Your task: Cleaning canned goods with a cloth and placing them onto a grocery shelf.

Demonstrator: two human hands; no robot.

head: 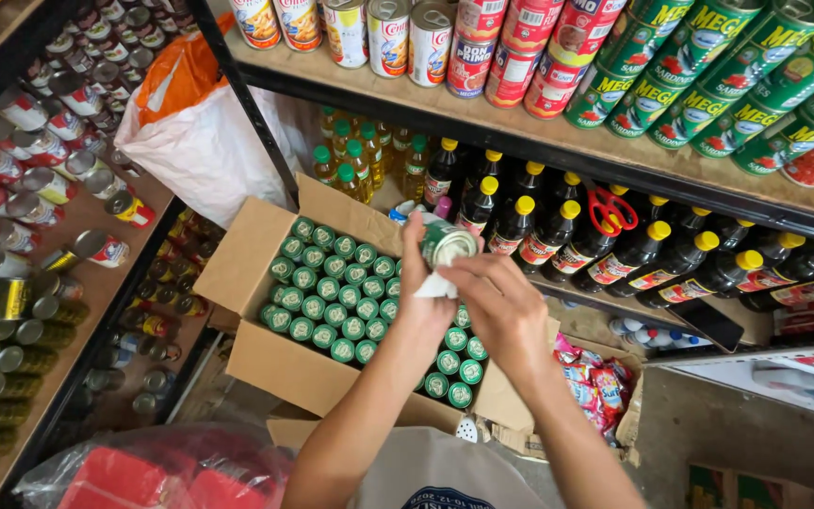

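Observation:
My left hand [423,283] holds a small green can [447,243] with a silver top, just above an open cardboard box [247,259]. My right hand [501,306] presses a white cloth [437,286] against the can's lower side. The box below is packed with several rows of green-lidded cans [332,292], standing upright. Both forearms reach up from the bottom of the view.
A shelf [520,127] above carries upright cans, green tins at right. Below it stand dark sauce bottles with yellow caps [558,236] and red-handled scissors [608,207]. More cans fill the left shelves [21,236]. A white-and-orange bag [190,123] hangs behind; snack packets [595,382] lie right.

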